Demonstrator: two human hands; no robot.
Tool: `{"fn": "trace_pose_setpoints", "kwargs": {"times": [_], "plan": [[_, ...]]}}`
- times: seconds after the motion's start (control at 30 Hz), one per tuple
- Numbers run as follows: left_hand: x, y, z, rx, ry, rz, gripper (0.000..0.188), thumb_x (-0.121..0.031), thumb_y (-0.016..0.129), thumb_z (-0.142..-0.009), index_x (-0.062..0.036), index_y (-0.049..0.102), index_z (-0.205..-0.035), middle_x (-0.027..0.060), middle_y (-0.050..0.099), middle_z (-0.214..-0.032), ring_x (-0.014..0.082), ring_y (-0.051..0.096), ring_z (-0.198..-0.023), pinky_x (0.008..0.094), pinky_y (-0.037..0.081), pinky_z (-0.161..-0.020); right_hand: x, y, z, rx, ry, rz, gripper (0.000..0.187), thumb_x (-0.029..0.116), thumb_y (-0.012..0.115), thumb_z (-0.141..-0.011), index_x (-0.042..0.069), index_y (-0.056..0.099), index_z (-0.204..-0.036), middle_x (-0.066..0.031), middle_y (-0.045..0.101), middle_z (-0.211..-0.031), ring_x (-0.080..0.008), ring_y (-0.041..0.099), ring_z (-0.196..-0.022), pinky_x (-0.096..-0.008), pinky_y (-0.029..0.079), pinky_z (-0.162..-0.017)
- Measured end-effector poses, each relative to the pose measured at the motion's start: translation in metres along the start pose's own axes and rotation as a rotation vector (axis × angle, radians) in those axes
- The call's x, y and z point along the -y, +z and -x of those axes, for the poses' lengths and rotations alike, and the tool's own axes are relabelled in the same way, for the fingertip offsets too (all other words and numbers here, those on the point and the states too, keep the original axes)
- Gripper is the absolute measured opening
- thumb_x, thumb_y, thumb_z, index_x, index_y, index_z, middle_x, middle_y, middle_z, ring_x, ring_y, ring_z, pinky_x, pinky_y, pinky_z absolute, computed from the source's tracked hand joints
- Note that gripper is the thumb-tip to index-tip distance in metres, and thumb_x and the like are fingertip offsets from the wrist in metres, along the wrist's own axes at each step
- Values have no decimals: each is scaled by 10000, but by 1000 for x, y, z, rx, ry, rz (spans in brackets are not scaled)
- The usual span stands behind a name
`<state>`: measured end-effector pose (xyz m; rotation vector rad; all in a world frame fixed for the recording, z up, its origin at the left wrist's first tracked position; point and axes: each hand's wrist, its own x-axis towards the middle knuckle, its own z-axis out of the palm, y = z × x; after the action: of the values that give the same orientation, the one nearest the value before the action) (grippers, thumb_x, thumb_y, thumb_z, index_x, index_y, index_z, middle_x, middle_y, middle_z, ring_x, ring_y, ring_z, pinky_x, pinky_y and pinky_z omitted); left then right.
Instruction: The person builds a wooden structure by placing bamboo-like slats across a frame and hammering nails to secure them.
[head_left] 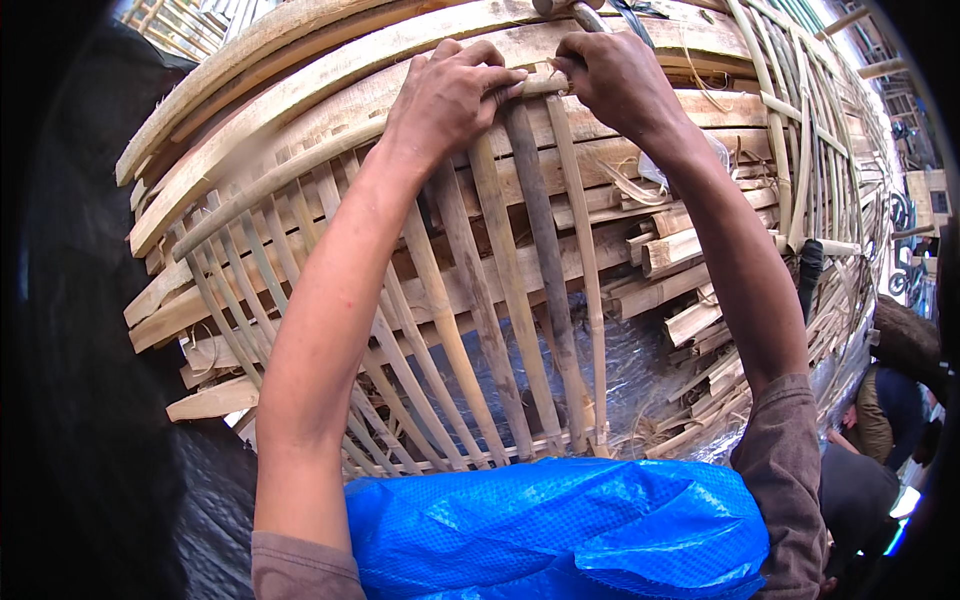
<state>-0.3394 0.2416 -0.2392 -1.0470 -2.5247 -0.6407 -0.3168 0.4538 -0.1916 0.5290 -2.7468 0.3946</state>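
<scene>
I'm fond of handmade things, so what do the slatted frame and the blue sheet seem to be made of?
The slatted frame: probably bamboo, dull and apparently unpainted, from its streaky tan and brown colouring; perhaps wood.
The blue sheet: likely woven plastic, slightly glossy, given its fine grid texture and bright creases.

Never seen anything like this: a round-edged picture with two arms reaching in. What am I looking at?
There is no machine here: these are a person's two bare hands. This single picture comes from a wide fisheye camera worn on that person's head, looking down, so straight edges bend toward the rim. The left hand and right hand are close together at the right end of a pale pole that runs across the tops of many slats. Whether the right hand pinches anything is too small to tell. Stacked wooden boards lie behind the slats, and crumpled blue sheeting lies between the arms.
</scene>
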Motion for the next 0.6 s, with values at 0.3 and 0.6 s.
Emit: {"fn": "trace_pose_setpoints", "kwargs": {"times": [0.3,0.6], "plan": [[0,7,-4,-3,96,30,235,-162,651,-927,-92,712,-1143,67,640,-1071,273,588,-1028,403,488,-924,-1,2,-4,-13,-42,2,189,176,668,-914,-1,734,-925,-235,667,-765,-408,668,-727,-462,520,-689],[-16,18,-29,23,-187,437,409,-175,704,-869,-90,623,-1261,113,697,-1081,259,673,-1007,402,547,-930,-2,5,-2,-18,-22,-28,173,140,649,-905,2,740,-955,-246,662,-770,-412,665,-725,-470,517,-702]]}}
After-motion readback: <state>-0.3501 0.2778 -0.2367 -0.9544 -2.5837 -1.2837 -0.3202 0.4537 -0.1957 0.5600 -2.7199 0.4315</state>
